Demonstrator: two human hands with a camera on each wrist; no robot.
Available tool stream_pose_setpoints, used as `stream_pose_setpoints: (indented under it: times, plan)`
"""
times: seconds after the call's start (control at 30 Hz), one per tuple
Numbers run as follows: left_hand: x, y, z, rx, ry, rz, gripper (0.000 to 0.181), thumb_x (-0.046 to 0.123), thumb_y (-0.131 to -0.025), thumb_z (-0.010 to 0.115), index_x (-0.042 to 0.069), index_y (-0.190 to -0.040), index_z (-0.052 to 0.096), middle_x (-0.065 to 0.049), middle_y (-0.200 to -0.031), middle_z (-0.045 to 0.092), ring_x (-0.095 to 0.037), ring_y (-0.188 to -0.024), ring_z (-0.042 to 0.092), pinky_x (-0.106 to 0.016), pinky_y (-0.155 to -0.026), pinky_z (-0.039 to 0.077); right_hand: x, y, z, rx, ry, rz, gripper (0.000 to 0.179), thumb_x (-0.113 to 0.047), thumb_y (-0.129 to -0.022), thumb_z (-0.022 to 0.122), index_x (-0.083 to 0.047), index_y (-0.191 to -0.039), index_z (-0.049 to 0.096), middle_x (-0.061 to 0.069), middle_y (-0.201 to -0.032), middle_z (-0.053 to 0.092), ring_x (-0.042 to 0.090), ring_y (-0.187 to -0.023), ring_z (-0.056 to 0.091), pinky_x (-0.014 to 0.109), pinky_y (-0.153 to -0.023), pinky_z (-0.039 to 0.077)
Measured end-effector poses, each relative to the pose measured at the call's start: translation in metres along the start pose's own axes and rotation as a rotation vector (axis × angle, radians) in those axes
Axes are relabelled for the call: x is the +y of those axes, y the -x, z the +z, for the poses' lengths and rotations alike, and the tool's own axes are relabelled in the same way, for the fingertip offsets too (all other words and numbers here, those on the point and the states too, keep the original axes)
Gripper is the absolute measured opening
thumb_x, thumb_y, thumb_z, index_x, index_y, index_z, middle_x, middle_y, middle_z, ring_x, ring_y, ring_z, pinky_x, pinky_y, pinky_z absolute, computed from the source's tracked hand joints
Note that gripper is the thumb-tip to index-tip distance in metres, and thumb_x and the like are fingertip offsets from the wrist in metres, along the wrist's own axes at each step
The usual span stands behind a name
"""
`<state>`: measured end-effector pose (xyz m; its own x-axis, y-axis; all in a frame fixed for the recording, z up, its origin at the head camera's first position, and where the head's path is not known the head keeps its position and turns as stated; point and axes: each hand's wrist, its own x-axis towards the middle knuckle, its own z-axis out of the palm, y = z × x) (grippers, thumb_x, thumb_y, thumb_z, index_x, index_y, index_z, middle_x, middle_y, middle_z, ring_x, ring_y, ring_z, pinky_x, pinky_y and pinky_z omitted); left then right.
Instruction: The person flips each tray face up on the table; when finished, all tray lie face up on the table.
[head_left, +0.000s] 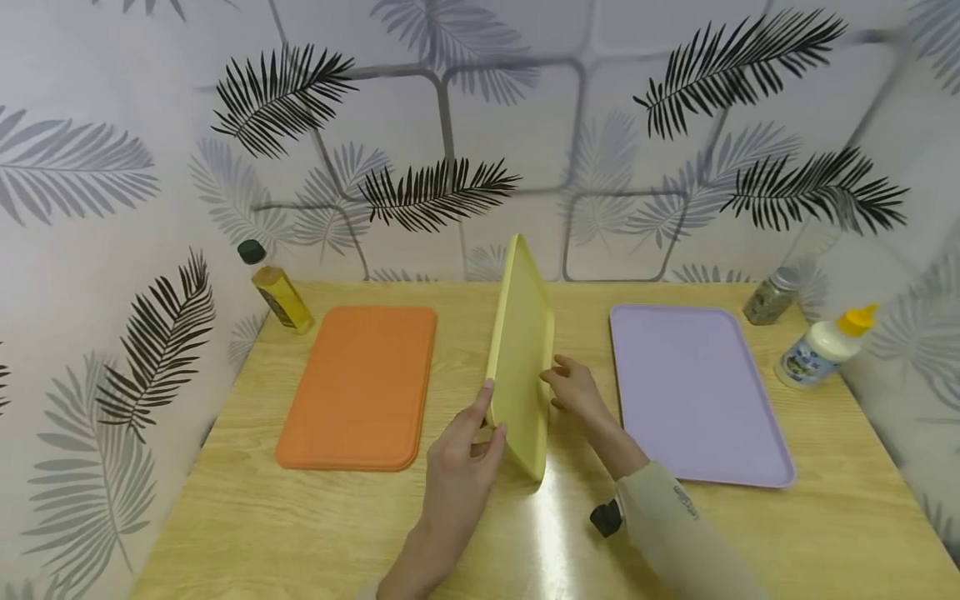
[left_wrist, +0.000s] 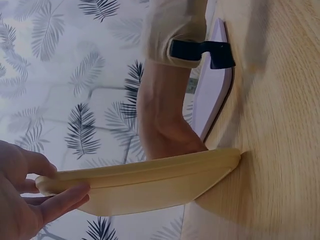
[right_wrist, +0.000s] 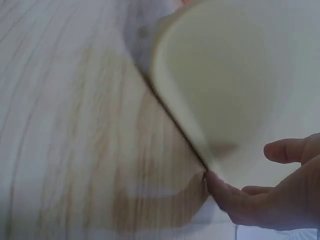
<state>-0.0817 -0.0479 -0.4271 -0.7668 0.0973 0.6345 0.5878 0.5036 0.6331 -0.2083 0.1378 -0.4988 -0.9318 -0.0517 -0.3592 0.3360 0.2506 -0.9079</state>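
Observation:
A yellow tray (head_left: 521,358) stands tilted up on one long edge on the wooden table, between the two hands. My left hand (head_left: 465,458) pinches its raised edge near the close corner, thumb on one side and fingers on the other; the left wrist view shows this grip on the tray's rim (left_wrist: 150,167). On the other side, my right hand (head_left: 577,390) is at the tray's low edge. In the right wrist view, one fingertip of the right hand (right_wrist: 272,195) touches where the yellow tray (right_wrist: 220,75) meets the table, with the thumb apart.
An orange tray (head_left: 360,387) lies on the left of the table (head_left: 300,533), a purple tray (head_left: 697,392) on the right. An oil bottle (head_left: 281,296) stands back left. A jar with a grey lid (head_left: 772,298) and a white bottle with a yellow nozzle (head_left: 817,354) stand at the right.

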Motion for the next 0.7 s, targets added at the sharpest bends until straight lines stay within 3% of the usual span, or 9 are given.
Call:
stream_pose_setpoints:
  times: [0.27, 0.4, 0.6, 0.7]
  plan:
    - [-0.011, -0.002, -0.012, 0.023, 0.088, -0.183, 0.052, -0.012, -0.082, 0.068, -0.005, -0.131, 0.054, -0.022, -0.114, 0.063, -0.029, -0.088, 0.067, -0.016, -0.064, 0.055, 0.0, 0.0, -0.003, 0.02, -0.071, 0.007, 0.057, 0.0, -0.095, 0.051, 0.01, -0.146, 0.027, 0.03, -0.139, 0.043, 0.04, -0.126, 0.046, 0.042, -0.095, 0.05]
    - [-0.02, -0.005, -0.021, 0.033, 0.161, -0.266, 0.048, -0.013, -0.083, 0.065, -0.005, -0.129, 0.055, -0.023, -0.108, 0.062, -0.03, -0.085, 0.068, -0.021, -0.062, 0.057, 0.002, -0.001, -0.007, -0.013, -0.08, -0.011, 0.058, 0.006, -0.092, 0.055, 0.013, -0.144, 0.03, 0.033, -0.133, 0.046, 0.042, -0.119, 0.051, 0.042, -0.092, 0.051]
    - [-0.029, -0.011, -0.038, 0.032, 0.304, -0.529, 0.048, -0.009, -0.088, 0.062, -0.001, -0.134, 0.051, -0.023, -0.111, 0.054, -0.028, -0.081, 0.066, -0.03, -0.064, 0.059, 0.011, 0.002, -0.012, -0.018, -0.025, 0.034, 0.056, 0.004, -0.085, 0.068, 0.012, -0.135, 0.046, 0.026, -0.118, 0.058, 0.026, -0.087, 0.067, 0.033, -0.076, 0.058]
    - [-0.033, -0.012, -0.042, 0.02, 0.346, -0.59, 0.045, -0.006, -0.09, 0.061, -0.002, -0.133, 0.051, -0.024, -0.111, 0.053, -0.026, -0.08, 0.065, -0.033, -0.067, 0.059, 0.012, 0.004, -0.016, -0.023, -0.049, 0.068, 0.057, 0.004, -0.083, 0.071, 0.01, -0.134, 0.048, 0.02, -0.111, 0.059, 0.017, -0.072, 0.067, 0.031, -0.068, 0.059]
